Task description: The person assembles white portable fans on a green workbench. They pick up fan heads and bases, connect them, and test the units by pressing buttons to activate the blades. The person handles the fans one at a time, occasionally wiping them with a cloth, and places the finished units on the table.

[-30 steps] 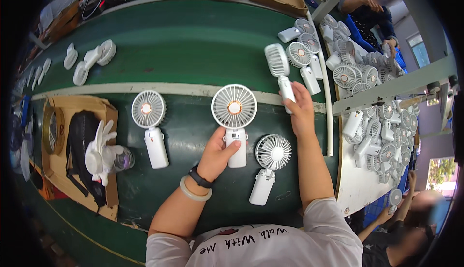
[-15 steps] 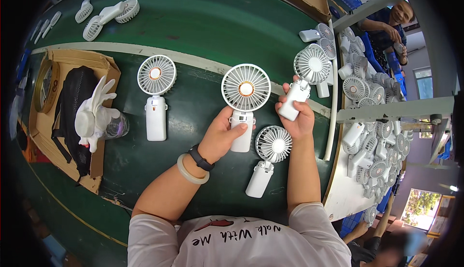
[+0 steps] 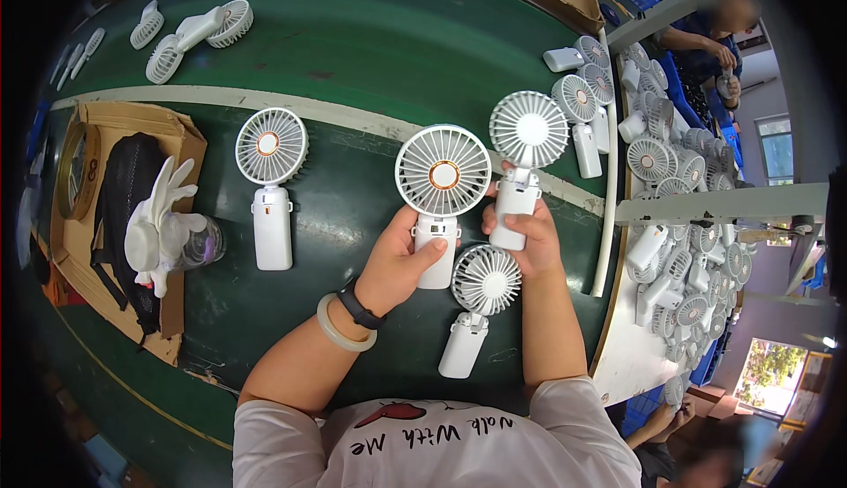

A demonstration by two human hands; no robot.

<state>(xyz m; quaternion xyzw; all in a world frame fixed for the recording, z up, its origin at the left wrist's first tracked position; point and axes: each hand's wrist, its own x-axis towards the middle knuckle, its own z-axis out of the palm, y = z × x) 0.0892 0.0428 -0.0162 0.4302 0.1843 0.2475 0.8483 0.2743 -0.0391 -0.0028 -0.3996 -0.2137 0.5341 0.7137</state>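
Gripping a white fan [image 3: 519, 195], the right fingers [image 3: 529, 226] have neared the left fingers [image 3: 423, 259], which clasp another fan [image 3: 444, 190].

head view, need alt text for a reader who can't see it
A person's left hand holds one white fan, their right hand another fan, over a green table; more fans lie around, with an open cardboard box at left.

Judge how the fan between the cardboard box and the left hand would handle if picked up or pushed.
The fan is probably light, as the right hand holds a similar fan. Its thin cage ribs might crack if squeezed. Given its long handle, it would likely slide rather than roll.
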